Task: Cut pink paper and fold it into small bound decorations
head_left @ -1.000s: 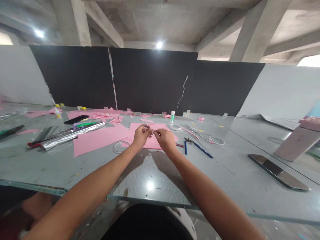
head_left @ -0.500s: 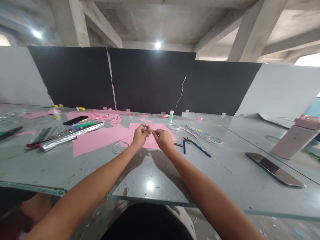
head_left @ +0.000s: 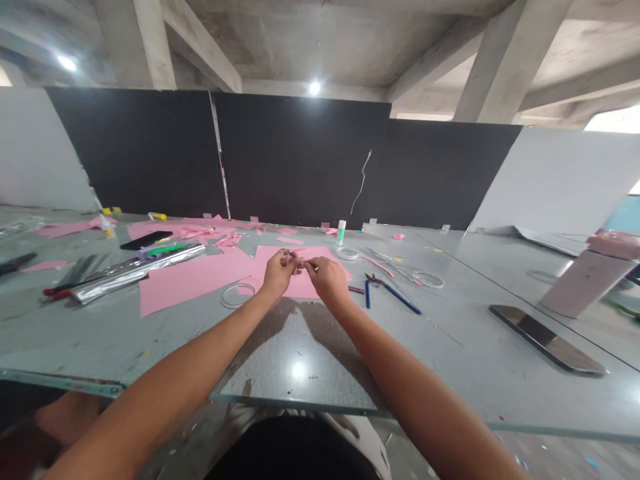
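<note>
From my remote station I place everything by the white-and-green cylindrical glue stick (head_left: 341, 233) standing on the grey table (head_left: 445, 387). Behind it I have the flat black partition panel (head_left: 300, 160). Just before it lies a whitish ring-shaped roll (head_left: 347, 257); further before and left, a flat pink paper sheet (head_left: 300, 288). Before it and right lie blue-handled metal pliers (head_left: 401, 297). Far right stands a pale pink bottle (head_left: 583, 280); well left lies a silver foil roll (head_left: 137, 272).

Pinched bit (head_left: 301, 264): mid-frame, too small to identify.
Dark tool (head_left: 17, 264): end cut off, left edge.
Bottle (head_left: 580, 285): lid clipped, right edge.
</note>
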A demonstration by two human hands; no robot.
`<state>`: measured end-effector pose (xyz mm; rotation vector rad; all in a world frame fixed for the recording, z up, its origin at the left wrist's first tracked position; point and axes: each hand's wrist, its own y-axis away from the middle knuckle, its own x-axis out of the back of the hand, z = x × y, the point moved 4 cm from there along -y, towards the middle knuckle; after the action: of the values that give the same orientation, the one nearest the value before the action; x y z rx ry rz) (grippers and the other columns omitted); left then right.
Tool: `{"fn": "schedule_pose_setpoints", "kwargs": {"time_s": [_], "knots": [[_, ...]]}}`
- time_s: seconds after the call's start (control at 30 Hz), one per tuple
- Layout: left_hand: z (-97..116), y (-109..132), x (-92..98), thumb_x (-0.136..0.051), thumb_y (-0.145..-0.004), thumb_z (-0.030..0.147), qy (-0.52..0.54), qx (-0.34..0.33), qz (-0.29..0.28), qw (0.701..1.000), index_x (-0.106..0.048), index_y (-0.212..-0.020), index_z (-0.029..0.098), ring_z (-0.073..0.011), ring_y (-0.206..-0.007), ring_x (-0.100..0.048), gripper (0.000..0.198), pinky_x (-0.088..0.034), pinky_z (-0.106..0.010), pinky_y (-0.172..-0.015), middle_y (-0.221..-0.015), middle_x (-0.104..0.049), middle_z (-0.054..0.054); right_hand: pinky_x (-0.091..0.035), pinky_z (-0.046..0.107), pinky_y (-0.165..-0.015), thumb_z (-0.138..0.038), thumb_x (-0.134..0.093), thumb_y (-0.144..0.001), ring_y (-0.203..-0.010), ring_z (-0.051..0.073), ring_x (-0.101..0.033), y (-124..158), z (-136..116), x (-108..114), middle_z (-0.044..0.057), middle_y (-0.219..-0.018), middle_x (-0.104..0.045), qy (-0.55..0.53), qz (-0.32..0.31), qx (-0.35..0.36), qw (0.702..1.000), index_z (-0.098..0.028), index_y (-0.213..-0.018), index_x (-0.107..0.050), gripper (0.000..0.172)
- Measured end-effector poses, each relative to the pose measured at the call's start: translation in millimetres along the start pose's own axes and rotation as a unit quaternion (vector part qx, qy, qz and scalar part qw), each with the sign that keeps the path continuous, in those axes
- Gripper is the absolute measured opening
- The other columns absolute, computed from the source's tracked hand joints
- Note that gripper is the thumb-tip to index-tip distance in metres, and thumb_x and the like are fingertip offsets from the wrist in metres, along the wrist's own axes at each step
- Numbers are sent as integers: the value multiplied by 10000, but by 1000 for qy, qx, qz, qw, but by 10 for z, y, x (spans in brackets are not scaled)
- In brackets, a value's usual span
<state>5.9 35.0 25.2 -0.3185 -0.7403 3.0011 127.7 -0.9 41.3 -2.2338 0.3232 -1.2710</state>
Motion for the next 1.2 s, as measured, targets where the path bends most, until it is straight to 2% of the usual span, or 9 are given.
{"fn": "schedule_pose_setpoints", "kwargs": {"time_s": [0.23,0.57,0.8,1.2], "knots": [[-15,0,0,-766,-565,340,6,-7,6,1000,-533,-717,149,-75,-489,-521,337,-421,-214,-518,-549,-570,43,-380,243,-688,-244,-479,-890,-807,164,-617,-21,7,-17,58,-911,-713,3,1,14,1000,-192,-937,-714,245],[33,16,-20,-764,-593,318,-22,-24,1,999,-532,-699,150,-90,-501,-546,305,-411,-214,-496,-551,-556,41,-358,243,-647,-182,-499,-839,-749,161,-607,-32,9,-13,71,-862,-716,-1,-14,23,1000,-160,-859,-718,220],[38,-1,-10,-780,-567,337,-27,-33,-4,999,-534,-686,154,-79,-481,-530,329,-418,-212,-492,-552,-556,46,-364,239,-649,-209,-509,-841,-742,155,-609,-41,44,-38,62,-856,-718,-38,-5,17,999,-175,-885,-720,218],[28,3,-29,-787,-547,357,10,-14,-8,1000,-535,-707,157,-72,-494,-524,359,-432,-204,-504,-568,-558,46,-366,231,-602,-167,-543,-748,-640,143,-570,-51,56,-29,52,-726,-684,-85,27,-29,996,-146,-788,-680,144]]}}
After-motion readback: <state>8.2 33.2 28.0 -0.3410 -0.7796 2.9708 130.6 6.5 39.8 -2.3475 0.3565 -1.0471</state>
